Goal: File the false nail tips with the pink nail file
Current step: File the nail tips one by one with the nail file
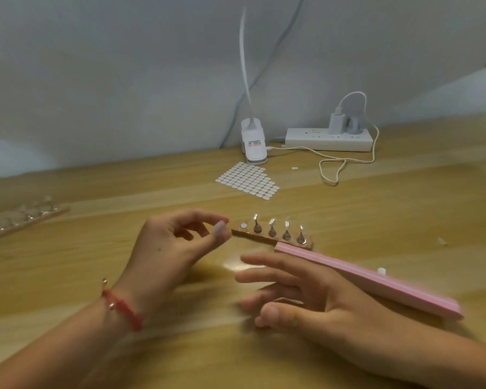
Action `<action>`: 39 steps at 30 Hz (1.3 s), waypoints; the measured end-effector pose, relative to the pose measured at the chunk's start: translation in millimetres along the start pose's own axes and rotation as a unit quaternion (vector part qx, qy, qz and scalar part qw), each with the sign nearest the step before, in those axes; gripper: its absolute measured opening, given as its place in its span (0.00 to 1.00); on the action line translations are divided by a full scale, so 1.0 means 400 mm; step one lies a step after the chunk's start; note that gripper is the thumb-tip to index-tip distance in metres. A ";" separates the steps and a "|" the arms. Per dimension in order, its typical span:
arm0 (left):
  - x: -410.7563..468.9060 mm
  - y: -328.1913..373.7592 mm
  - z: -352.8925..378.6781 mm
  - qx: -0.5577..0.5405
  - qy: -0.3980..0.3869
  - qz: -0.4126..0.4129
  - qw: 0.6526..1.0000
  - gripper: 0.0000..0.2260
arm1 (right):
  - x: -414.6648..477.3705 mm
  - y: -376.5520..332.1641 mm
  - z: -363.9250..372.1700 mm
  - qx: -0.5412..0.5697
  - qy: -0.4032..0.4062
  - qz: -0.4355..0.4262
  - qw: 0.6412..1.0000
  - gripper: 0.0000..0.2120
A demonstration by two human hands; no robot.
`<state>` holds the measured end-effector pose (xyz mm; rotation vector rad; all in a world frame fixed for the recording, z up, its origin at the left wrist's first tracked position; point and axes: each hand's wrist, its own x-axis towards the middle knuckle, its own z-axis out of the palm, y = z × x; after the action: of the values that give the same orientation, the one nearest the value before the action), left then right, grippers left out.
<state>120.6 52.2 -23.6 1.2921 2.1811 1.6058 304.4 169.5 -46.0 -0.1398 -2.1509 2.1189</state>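
The pink nail file [376,284] lies flat on the wooden table, running from the centre toward the right. My right hand [306,293] hovers just in front of it, fingers straight and spread, holding nothing. My left hand [174,248], with a red string bracelet on the wrist, has its fingers curled and pinches a pale false nail tip [220,228] at the thumb tip. Just right of it is a wooden holder strip [264,237] with several nail tips [272,230] standing on small metal stands. The strip's leftmost round spot [244,226] carries no stand.
A sheet of white oval stickers [247,178] lies behind the holder. A white clip lamp [253,144], power strip [328,138] and looped cable [334,167] stand at the back. A second holder strip [23,217] lies far left. A small white piece [381,270] sits behind the file.
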 end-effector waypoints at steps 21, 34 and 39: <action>0.117 -0.073 0.050 0.134 -0.180 0.042 0.974 0.26 | -0.011 -0.022 0.004 0.010 -0.025 0.012 1.000 0.09; -0.049 -0.043 -0.086 0.157 -0.192 0.024 0.968 0.28 | -0.026 -0.080 -0.158 -0.675 0.054 0.077 0.732 0.21; -0.077 -0.032 -0.097 0.204 -0.173 0.032 0.963 0.17 | -0.032 -0.106 -0.186 -0.630 0.054 0.084 0.770 0.22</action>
<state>111.2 2.2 -29.2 1.6166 2.3258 0.8744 328.7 240.5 -3.1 -0.5386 -3.0889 0.2953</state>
